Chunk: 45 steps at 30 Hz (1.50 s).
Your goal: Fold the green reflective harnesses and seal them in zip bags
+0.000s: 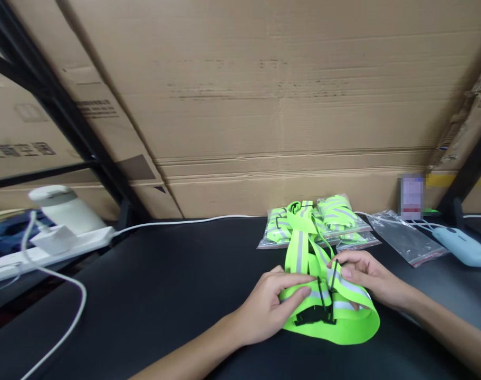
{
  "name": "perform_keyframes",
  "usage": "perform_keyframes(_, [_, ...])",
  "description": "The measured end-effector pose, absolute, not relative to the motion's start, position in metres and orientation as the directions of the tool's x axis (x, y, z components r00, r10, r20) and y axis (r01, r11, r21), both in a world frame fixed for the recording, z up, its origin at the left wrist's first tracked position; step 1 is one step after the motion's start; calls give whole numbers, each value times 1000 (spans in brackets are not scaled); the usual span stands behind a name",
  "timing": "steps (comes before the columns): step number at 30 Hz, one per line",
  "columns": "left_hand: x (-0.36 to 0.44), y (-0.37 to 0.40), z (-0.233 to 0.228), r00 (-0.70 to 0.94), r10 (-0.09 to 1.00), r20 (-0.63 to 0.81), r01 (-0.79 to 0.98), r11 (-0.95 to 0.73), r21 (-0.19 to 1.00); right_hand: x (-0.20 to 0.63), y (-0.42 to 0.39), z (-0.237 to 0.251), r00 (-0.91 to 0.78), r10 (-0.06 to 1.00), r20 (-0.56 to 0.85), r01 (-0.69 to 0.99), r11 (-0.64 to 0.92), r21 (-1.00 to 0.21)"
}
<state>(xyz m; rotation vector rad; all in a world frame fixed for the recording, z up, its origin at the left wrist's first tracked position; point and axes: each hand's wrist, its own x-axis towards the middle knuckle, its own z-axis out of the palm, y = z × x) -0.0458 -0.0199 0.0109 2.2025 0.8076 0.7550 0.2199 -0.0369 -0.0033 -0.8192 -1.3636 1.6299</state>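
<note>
A neon green reflective harness with silver stripes lies looped on the black table in front of me. Its straps run back towards several clear bags. My left hand grips the waistband's left part between thumb and fingers, beside a black slider. On the other side, my right hand pinches the band next to a second black slider. Between the hands, a black buckle sits inside the loop. Some fingers of my right hand are hidden behind the band.
Bagged green straps lie by the cardboard wall. To the right are a flat clear bag and a light blue power bank. A white power strip, its cable and a white bottle occupy the left.
</note>
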Motion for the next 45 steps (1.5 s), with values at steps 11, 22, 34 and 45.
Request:
perform_keyframes(11, [-42,-27,13,789,547,278,363,-782,507,200,-46,1,-472,882,12,-19,3,-1000])
perform_keyframes(22, [-35,-29,1,666,697,265,373,-619,691,180,-60,6,-465,776,425,281,585,-761])
perform_keyframes(34, [-50,-28,15,700,540,467,128,-739,662,188,-52,3,-373,849,375,345,502,-793])
perform_keyframes(45, [-48,-25,12,650,465,601,148,-854,500,189,-54,6,-347,914,208,352,333,-875])
